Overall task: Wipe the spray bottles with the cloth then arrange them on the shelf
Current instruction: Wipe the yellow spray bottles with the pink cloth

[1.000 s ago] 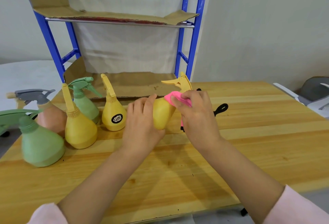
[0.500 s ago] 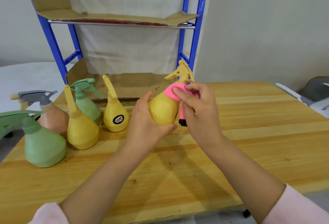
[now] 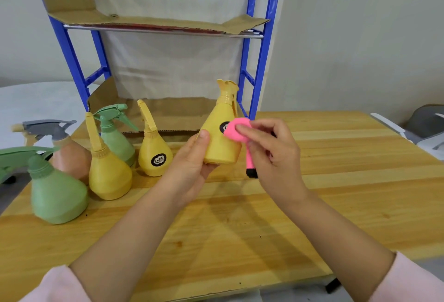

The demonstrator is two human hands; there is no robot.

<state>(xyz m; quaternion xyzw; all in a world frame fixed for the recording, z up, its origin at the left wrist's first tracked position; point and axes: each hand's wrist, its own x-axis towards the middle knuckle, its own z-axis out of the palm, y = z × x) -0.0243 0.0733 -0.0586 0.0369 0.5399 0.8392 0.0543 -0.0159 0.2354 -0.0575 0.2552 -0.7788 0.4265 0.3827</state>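
the raised spray bottle (image 3: 221,138) is coloured mustard yellow and marked with a black oval label. the cloth (image 3: 236,130) is seen in bright pink with a black end. toward the left edge of the honey-toned, wood-grained surface (image 3: 336,193), a sage green bottle (image 3: 57,196), a yellow bottle (image 3: 108,177) and a peach bottle (image 3: 69,157) with a grey trigger are found. the shelf frame (image 3: 262,61) is painted blue and lined with brown cardboard (image 3: 168,114).

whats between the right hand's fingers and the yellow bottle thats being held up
The pink cloth. The right hand presses it against the side of the yellow bottle, partly over its black label. The head view shows this.
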